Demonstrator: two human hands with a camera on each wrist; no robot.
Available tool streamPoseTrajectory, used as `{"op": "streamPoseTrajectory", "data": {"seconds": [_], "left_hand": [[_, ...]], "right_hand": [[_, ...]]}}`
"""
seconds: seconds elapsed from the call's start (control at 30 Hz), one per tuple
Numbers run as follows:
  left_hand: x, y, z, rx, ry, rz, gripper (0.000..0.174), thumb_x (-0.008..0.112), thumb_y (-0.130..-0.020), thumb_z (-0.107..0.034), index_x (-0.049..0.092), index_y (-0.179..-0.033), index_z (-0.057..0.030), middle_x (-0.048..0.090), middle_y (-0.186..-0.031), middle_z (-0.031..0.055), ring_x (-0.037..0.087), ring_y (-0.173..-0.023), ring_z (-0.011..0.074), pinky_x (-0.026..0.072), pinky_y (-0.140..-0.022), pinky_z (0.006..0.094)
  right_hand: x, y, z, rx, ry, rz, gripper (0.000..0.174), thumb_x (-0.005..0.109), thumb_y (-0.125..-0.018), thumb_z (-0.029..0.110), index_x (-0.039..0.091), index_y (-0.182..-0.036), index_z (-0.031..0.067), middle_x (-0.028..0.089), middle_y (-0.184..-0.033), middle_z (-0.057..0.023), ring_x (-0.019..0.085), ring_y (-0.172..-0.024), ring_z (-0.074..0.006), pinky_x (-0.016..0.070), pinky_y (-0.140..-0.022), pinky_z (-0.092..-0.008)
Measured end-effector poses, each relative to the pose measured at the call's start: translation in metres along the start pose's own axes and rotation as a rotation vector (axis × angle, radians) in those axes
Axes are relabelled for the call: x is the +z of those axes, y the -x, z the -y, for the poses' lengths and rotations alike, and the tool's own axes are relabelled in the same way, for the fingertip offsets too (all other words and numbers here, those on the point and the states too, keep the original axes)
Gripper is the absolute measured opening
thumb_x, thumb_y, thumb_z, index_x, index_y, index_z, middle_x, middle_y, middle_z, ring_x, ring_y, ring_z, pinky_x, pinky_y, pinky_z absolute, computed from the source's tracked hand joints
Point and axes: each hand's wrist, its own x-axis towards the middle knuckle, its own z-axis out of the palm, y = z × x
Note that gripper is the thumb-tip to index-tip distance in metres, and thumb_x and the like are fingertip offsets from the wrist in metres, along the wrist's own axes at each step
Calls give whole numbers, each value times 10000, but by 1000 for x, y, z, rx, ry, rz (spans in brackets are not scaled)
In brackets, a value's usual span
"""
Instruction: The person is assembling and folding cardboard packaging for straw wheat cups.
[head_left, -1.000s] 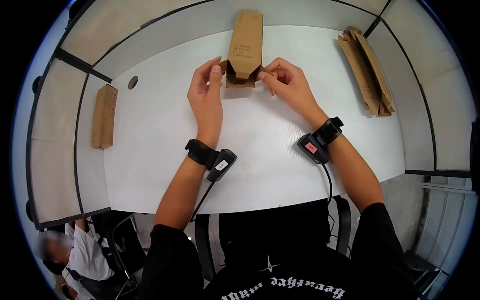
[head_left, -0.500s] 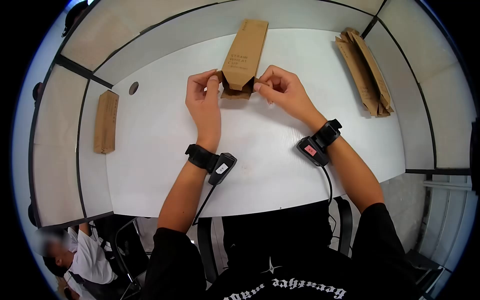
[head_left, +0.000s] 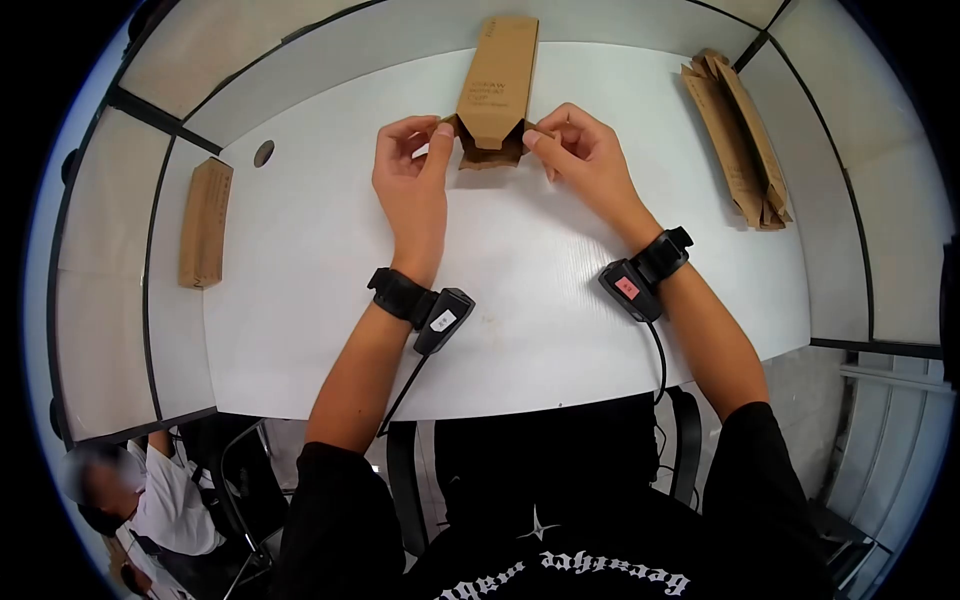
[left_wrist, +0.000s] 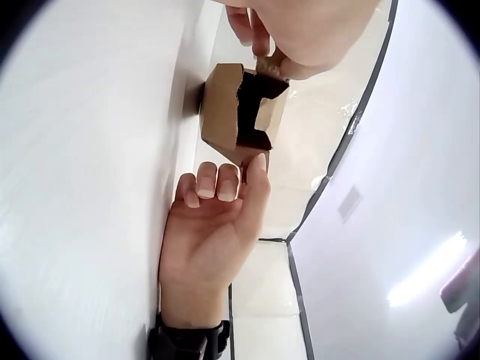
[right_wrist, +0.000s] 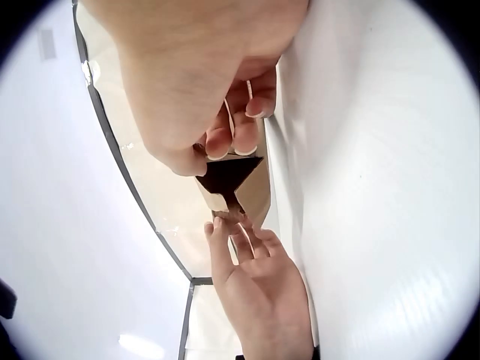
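A long brown cardboard box (head_left: 498, 75) lies on the white table, its open end facing me. Printed words on its top include "CUP". My left hand (head_left: 412, 170) pinches the small flap at the left of that end between thumb and fingers. On the opposite side, my right hand (head_left: 588, 160) pinches the right flap. A wider top flap (head_left: 492, 133) slants down over the opening, and a bottom flap (head_left: 490, 160) sticks out below it. In the left wrist view, the box's inside (left_wrist: 249, 112) looks dark; its contents are hidden.
Flattened or partly folded brown cartons (head_left: 738, 145) lie at the table's right side. A closed narrow brown box (head_left: 207, 225) stands along the left partition. A cable hole (head_left: 264, 153) is near the back left. Partition panels (head_left: 350, 45) surround the table. Another person (head_left: 165, 500) sits at lower left.
Over the last half second, the box's open end has shifted slightly right together with both hands. The hands keep their pinch on the side flaps; the head view has also shifted a little.
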Motion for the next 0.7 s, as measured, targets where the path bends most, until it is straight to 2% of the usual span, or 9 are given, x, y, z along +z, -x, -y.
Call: {"op": "streamPoseTrajectory", "data": {"seconds": [0.2, 0.3, 0.4, 0.7], "left_hand": [[-2, -4, 8, 23, 1, 20, 305, 715, -993, -84, 575, -1254, -13, 640, -1266, 102, 624, -1163, 166, 496, -1002, 308], [1, -3, 8, -50, -55, 77, 351, 706, -981, -54, 549, -1291, -2, 626, -1290, 112, 626, -1168, 178, 507, -989, 316], [-2, -6, 17, 9, -147, 160, 388, 698, -973, -37, 530, -1320, 6, 612, -1310, 121, 628, -1166, 186, 515, -974, 321], [-8, -3, 20, -13, -118, 128, 309, 680, -992, -41, 582, -1282, 6, 661, -1220, 95, 630, -1132, 163, 521, -986, 316]], "right_hand": [[-1, -1, -1, -13, 30, 0, 180, 750, -996, 185, 630, -957, 58, 610, -698, 50, 516, -598, -26, 396, -563, -224], [0, 0, 2, 4, 0, -9, 184, 752, -994, 186, 627, -953, 57, 615, -703, 49, 518, -601, -27, 399, -561, -227], [-2, 0, 6, 15, 36, -5, 178, 747, -997, 181, 627, -954, 57, 624, -712, 43, 525, -610, -31, 407, -564, -229], [1, 0, 4, -2, -17, -18, 157, 756, -990, 157, 653, -972, 40, 646, -724, 23, 544, -622, -43, 432, -573, -227]]}}
